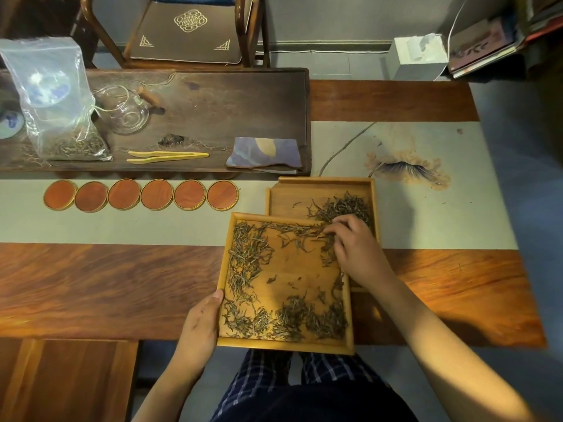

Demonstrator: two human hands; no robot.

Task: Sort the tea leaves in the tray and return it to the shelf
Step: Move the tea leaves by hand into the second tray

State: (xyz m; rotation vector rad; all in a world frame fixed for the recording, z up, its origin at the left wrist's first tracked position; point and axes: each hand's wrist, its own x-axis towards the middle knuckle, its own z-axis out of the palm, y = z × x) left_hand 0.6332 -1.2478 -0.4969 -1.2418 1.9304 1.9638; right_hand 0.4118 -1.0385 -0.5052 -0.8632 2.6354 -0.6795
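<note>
Gripping the near tray [224, 300] at its left rim, left hand [199, 324], thumb hooked over the edge, fingers hidden beneath. Hung out past the near edge of the tabletop [106, 284], that tray, far corner lapped over a second tray [320, 193] lying flat on the pale table runner [152, 229]. Strewn with tea leaves [246, 260] down the left side and along the near rim, bare wood in the middle. Reached into the far right corner of the near tray, right hand [353, 251], fingertips [330, 229] drawn together on the leaves there; hard to tell whether any leaf was actually pinched. Heaped at the far right of the second tray, another small pile of leaves [344, 208], just beyond the knuckles.

Lined up along the runner to the left, six round wooden coasters [140, 194], edge to edge. Behind them, on the dark tea board [213, 95] at the far left of the tabletop: a clear plastic bag [51, 99] with leaves in its bottom, a glass pitcher [128, 112], pale bamboo tongs [167, 156], a folded blue cloth [265, 153] at the right end. Beyond the far edge, a chair with a dark cushion [187, 32].
</note>
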